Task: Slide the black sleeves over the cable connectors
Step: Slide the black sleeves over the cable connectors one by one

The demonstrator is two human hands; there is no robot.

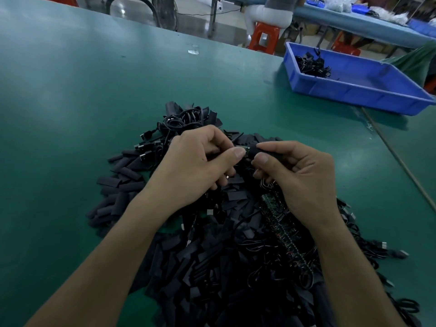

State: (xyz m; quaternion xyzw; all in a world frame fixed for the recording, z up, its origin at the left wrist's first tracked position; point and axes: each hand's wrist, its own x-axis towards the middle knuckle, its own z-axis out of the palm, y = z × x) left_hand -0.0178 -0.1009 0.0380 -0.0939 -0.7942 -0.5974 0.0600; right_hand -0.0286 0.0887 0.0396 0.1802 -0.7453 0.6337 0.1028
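Hands low over the heap of loose sleeves [122, 185]. Left hand [195, 166] pinching the small green connector [246, 152] at thumb tip; right hand [299, 175] closed on 1 black sleeve [262, 152], mouth touching the connector. Blue tray [354, 90] well beyond the right fingertips.

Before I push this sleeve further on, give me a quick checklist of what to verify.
1. Sleeve pinched in right hand: ok.
2. Connector board held at left hand fingertips: ok.
3. Sleeve mouth in line with the board: ok, they meet end to end.
4. Board fully covered: not ok, green still shows.
5. Cable free of the pile: cannot tell.
6. Blue bin has room for finished pieces: ok.
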